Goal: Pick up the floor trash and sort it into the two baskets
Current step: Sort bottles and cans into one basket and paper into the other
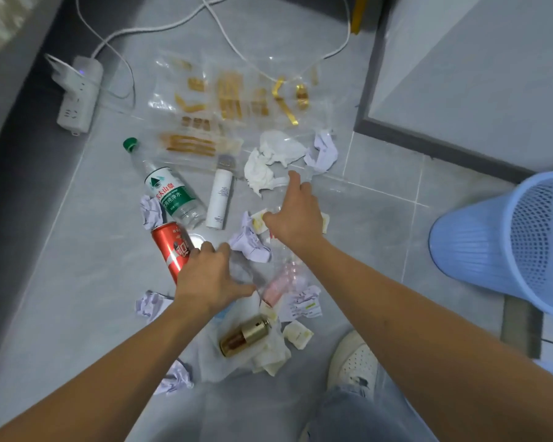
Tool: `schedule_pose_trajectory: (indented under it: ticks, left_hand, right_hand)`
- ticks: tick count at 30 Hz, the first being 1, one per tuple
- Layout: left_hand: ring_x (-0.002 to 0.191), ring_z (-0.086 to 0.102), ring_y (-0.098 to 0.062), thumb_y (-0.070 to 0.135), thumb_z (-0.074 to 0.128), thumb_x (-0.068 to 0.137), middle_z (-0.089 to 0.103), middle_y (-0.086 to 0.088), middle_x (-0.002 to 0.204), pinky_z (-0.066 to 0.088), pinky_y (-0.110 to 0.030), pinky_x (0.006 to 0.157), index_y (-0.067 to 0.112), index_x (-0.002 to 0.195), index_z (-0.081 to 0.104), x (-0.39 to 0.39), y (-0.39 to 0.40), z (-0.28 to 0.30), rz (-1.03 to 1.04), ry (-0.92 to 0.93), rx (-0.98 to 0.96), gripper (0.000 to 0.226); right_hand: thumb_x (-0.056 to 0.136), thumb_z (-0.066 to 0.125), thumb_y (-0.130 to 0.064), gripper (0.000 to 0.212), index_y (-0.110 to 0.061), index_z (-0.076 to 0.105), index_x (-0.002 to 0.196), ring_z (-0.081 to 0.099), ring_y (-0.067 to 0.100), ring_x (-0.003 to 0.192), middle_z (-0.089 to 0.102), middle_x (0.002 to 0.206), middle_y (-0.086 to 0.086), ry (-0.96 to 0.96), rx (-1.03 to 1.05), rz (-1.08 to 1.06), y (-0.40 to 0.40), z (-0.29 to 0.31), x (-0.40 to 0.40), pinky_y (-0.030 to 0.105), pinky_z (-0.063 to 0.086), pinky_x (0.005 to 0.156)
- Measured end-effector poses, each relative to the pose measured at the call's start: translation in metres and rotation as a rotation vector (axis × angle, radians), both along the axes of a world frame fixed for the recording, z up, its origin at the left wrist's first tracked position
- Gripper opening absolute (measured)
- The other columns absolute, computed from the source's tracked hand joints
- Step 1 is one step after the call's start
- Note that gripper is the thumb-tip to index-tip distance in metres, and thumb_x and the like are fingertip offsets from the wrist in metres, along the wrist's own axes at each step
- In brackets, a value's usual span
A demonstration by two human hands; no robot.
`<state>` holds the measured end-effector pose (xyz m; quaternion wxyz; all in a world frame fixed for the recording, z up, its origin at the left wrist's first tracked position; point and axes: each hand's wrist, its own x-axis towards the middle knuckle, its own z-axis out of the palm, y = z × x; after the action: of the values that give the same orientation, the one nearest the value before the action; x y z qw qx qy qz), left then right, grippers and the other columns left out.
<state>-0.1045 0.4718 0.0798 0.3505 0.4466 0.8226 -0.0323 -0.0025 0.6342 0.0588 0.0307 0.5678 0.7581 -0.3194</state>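
Note:
Trash lies scattered on the grey tile floor. My left hand [209, 275] reaches down between a red soda can [171, 247] and a crumpled lilac paper [251, 247], fingers extended, thumb beside a clear plastic wrapper [246, 271]. My right hand [296, 215] hovers with straight fingers over small sauce packets and clear film, just short of a white tissue wad [268, 161]. Neither hand plainly holds anything. A green-capped water bottle [170, 193], a white spray tube [219, 199], a gold bottle [245, 334] and a pink bottle [276, 288] lie around. One blue mesh basket [479, 250] stands at the right.
A clear sheet with gold stickers [230, 100] lies further back. A white power strip [77, 94] and its cables [160, 27] run along the far left. More crumpled papers [149, 303] and a receipt [304, 304] lie near my white shoe [355, 362]. A dark-framed panel [428, 138] is at the upper right.

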Motion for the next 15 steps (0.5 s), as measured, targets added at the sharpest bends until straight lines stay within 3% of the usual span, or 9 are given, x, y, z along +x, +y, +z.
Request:
schedule_pose_trajectory:
  ticks: [3, 6, 11, 15]
  left_hand:
    - [0.095, 0.057, -0.027, 0.068, 0.076, 0.064, 0.052, -0.005, 0.107, 0.048, -0.035, 0.071, 0.018, 0.117, 0.057, 0.005, 0.016, 0.043, -0.019, 0.014, 0.134, 0.075]
    - [0.110, 0.053, -0.029, 0.067, 0.077, 0.065, 0.046, -0.006, 0.120, 0.051, -0.040, 0.080, 0.017, 0.132, 0.051, 0.020, 0.047, 0.097, -0.064, -0.004, 0.284, 0.088]
    - [0.120, 0.047, -0.027, 0.070, 0.070, 0.063, 0.040, -0.003, 0.127, 0.054, -0.041, 0.082, 0.017, 0.140, 0.045, 0.080, 0.131, 0.191, -0.184, -0.069, 0.443, 0.096]
    - [0.119, 0.050, -0.026, 0.068, 0.072, 0.066, 0.040, -0.003, 0.128, 0.056, -0.046, 0.086, 0.018, 0.141, 0.044, 0.154, 0.196, 0.243, -0.278, -0.140, 0.546, 0.094]
  right_hand:
    - [0.073, 0.070, -0.023, 0.086, -0.028, 0.028, 0.148, 0.053, 0.035, 0.108, 0.043, 0.124, 0.007, 0.086, 0.014, -0.046, 0.001, 0.049, 0.016, 0.038, 0.044, 0.076]
    - [0.072, 0.071, -0.025, 0.077, -0.030, 0.035, 0.139, 0.058, 0.030, 0.098, 0.043, 0.117, 0.001, 0.150, 0.071, -0.119, 0.007, 0.107, 0.047, 0.039, 0.051, 0.072]
    - [0.075, 0.077, -0.033, 0.065, -0.032, 0.043, 0.130, 0.058, 0.022, 0.097, 0.041, 0.120, -0.006, 0.211, 0.181, -0.291, 0.037, 0.203, 0.137, 0.038, 0.051, 0.075]
    - [0.074, 0.078, -0.038, 0.060, -0.032, 0.048, 0.126, 0.054, 0.014, 0.096, 0.044, 0.119, -0.010, 0.256, 0.324, -0.533, 0.067, 0.261, 0.230, 0.030, 0.040, 0.075]
